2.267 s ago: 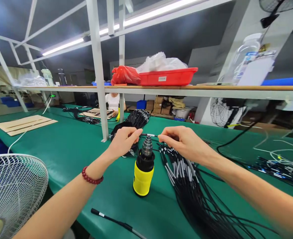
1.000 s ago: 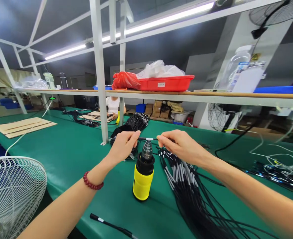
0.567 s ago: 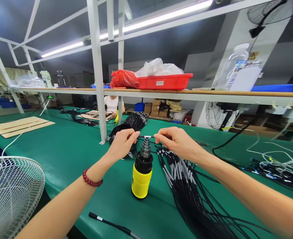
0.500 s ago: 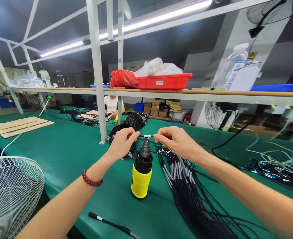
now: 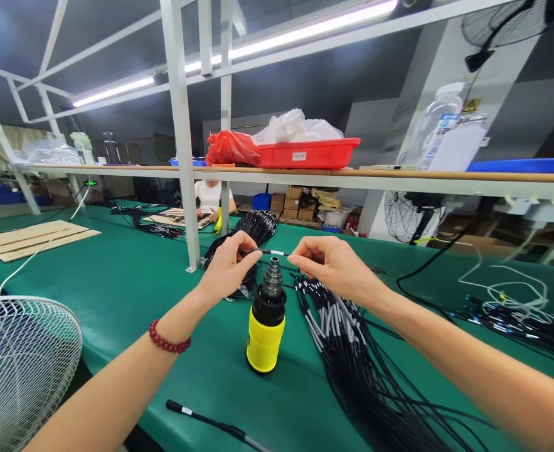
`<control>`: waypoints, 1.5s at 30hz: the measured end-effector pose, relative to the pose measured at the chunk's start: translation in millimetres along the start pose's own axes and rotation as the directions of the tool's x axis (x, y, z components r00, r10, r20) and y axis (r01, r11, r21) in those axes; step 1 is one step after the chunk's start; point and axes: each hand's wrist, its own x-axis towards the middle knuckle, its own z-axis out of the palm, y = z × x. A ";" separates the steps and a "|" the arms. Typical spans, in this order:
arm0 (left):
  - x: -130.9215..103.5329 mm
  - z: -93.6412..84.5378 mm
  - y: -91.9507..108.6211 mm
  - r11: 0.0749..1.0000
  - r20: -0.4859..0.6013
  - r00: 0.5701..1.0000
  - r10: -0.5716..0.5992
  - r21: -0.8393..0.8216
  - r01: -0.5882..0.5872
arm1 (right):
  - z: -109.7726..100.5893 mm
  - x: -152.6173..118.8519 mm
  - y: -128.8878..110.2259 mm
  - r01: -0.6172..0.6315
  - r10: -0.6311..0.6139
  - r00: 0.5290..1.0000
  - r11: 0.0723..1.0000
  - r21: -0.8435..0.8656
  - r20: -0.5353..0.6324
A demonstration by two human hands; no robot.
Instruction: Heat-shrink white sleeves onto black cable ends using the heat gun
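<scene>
Clearly, both grips are pinched on one thin cable (image 5: 277, 253): the left hand (image 5: 227, 267) clasps it between thumb and fingers, and the right hand (image 5: 335, 267) pinches it from the other side. The cable lies directly between them, its long axis running left to right and nearly level, with a white section showing in the gap. That section sits just above the tip of the stepped metal nozzle (image 5: 273, 279); from here I can't tell how far behind or over it. The two hands look about equally near the nozzle, which tops a yellow tool (image 5: 265, 342) standing upright on the green desk (image 5: 201, 370). To the right lies a thick bundle of cables (image 5: 347, 339), at the near side a loose cable (image 5: 206, 419), and at the far side a dark coil of cables (image 5: 258, 227).
</scene>
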 end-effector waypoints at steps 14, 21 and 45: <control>-1.3 -4.4 2.8 0.998 0.132 0.991 -0.029 0.055 0.022 | -6.3 -1.0 -8.9 0.027 -0.015 0.995 0.991 -0.133 0.094; 4.0 -2.2 -1.7 0.998 0.080 0.995 -0.061 -0.005 0.061 | -4.1 5.9 -3.7 -0.002 0.016 0.998 0.981 -0.193 0.069; 3.0 -4.8 -5.2 0.999 0.104 0.994 -0.033 0.038 0.029 | -2.2 4.4 -3.0 0.047 -0.027 0.994 0.979 -0.196 0.105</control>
